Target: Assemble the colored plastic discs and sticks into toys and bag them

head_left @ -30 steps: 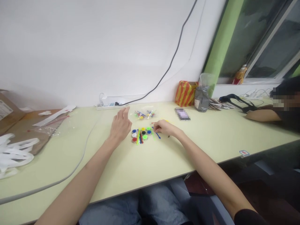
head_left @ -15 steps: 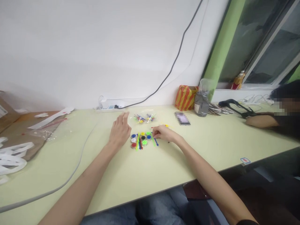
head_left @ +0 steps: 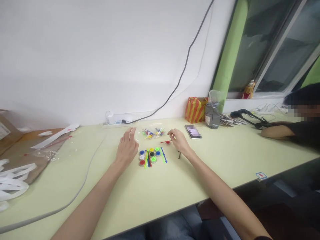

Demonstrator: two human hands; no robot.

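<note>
My left hand [head_left: 126, 146] rests palm down on the table, fingers stretched out, left of the small parts. Above the table to the right, my right hand [head_left: 178, 141] has loosely curled fingers that look apart, and I see nothing between them. Next to its fingertips lies a red arrow [head_left: 163, 142] with a red disc. Between the hands sit several round discs in clear bases, such as a black disc [head_left: 152, 154] and a white disc [head_left: 142, 157]. Thin coloured arrows lie among them. A blue arrow [head_left: 164, 155] lies on their right, beside a light green one.
Behind the discs is a clear bag [head_left: 153, 132] of coloured parts. A phone [head_left: 193, 132], striped bag [head_left: 195, 110] and grey container [head_left: 212, 116] stand right. A grey cable [head_left: 82, 178] crosses the left side, near brown packaging [head_left: 37, 163]. Another person's arm [head_left: 277, 132] rests far right.
My right hand has moved from the blue arrow up and right, past the red arrow. The blue arrow now lies uncovered. My left hand has stayed almost in place; the view has shifted slightly.
</note>
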